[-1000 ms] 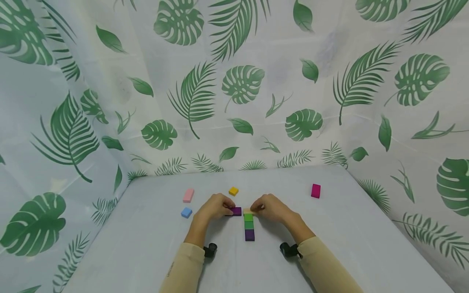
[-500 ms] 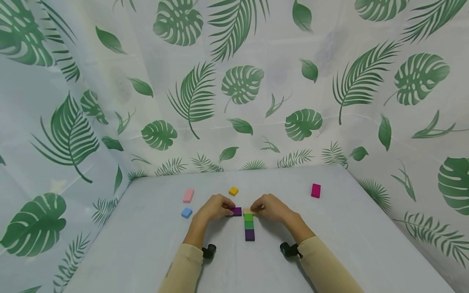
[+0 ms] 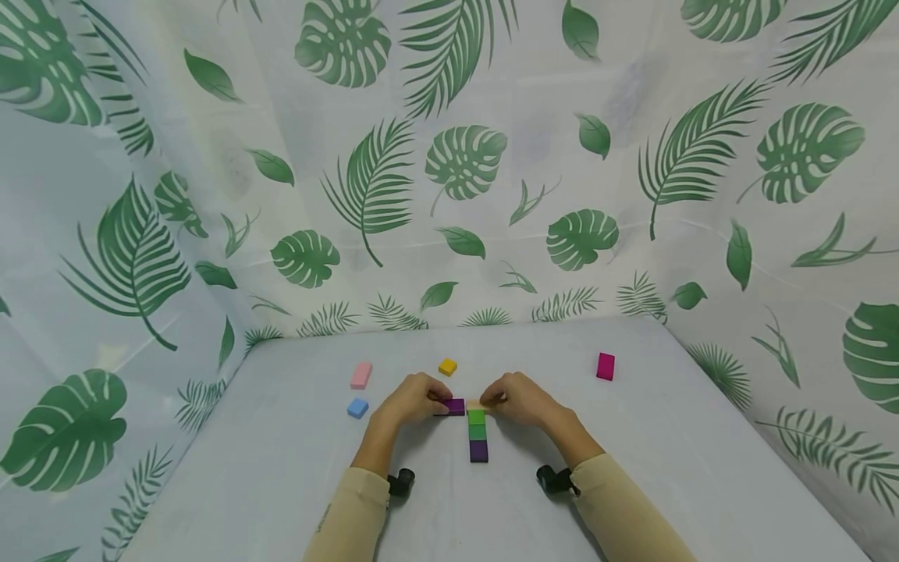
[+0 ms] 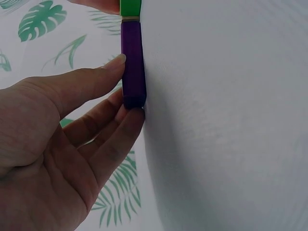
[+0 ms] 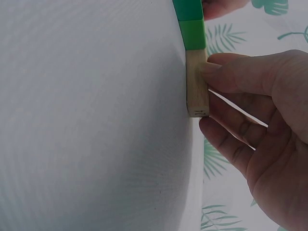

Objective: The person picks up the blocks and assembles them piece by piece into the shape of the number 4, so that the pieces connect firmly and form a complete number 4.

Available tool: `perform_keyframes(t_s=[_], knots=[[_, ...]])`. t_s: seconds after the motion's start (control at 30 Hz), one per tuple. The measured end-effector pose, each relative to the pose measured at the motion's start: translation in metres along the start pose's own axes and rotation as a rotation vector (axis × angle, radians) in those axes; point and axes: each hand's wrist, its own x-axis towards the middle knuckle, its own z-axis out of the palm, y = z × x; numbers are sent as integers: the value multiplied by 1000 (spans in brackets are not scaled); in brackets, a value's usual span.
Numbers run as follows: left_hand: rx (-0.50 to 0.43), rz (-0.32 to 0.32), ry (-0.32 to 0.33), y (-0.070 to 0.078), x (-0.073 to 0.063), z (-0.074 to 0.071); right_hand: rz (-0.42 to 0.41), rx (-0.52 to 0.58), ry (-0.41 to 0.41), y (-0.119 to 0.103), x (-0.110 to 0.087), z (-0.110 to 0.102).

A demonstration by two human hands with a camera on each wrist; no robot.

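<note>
In the head view, my left hand point(image 3: 410, 400) pinches a long purple block point(image 3: 456, 407) lying on the table, thumb on its near side. A plain wooden block point(image 5: 196, 79) is held between the thumb and fingers of my right hand point(image 3: 523, 400); the number 24 is on its end face. Below the wooden block runs a column: a light green block point(image 3: 477, 417), a darker green block point(image 3: 477, 432) and a dark purple block point(image 3: 479, 451). The held purple block's right end is very close to the wooden block; whether they touch, I cannot tell.
Beyond my left hand lie a pink block point(image 3: 361, 375), a blue block point(image 3: 357, 407) and a yellow block point(image 3: 447, 367). A magenta block point(image 3: 605, 366) is at the far right. Leaf-printed curtains point(image 3: 463, 234) border the white table point(image 3: 281, 468) at the back and sides.
My left hand has shifted the purple block slightly to the right, closer to the wooden block. My right hand and the column have stayed in place.
</note>
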Motion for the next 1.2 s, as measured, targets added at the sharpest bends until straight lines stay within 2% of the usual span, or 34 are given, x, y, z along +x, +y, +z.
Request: perform_keyframes(t_s=[1.2], knots=[[-16, 5, 4, 1, -2, 1, -2, 5, -8, -2, -2, 0]])
